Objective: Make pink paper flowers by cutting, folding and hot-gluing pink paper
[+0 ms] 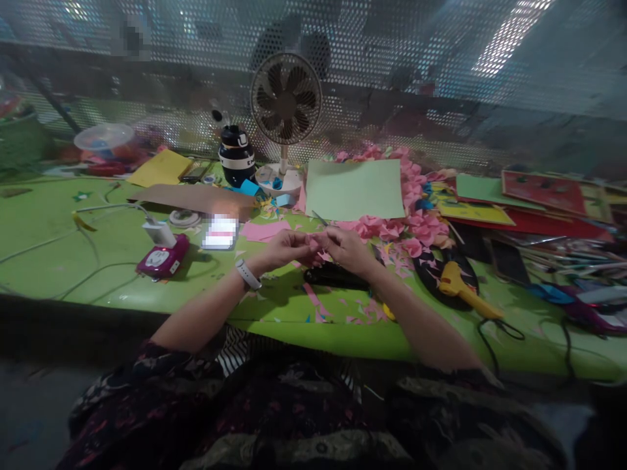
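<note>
My left hand (288, 249) and my right hand (349, 250) meet over the middle of the green table. Fingers of both are closed in a pinch on a small piece of pink paper (315, 243), which they partly cover. A thin dark pointed tool (321, 219) sticks up beside my right fingers; I cannot tell its kind or whether it is gripped. Beneath my hands lies a long black object (337, 278). Close by on the left is flat pink paper (264, 230). Pink paper flowers (386, 227) lie beyond my right hand, around a pale green sheet (355, 188).
A fan (286, 98) and a black bottle (236, 156) stand at the back. On the left are a lit phone (220, 233) and a purple power adapter (164, 260) with cables. A yellow glue gun (460, 287) lies right, near stacked coloured cards (543, 192). Paper scraps litter the front.
</note>
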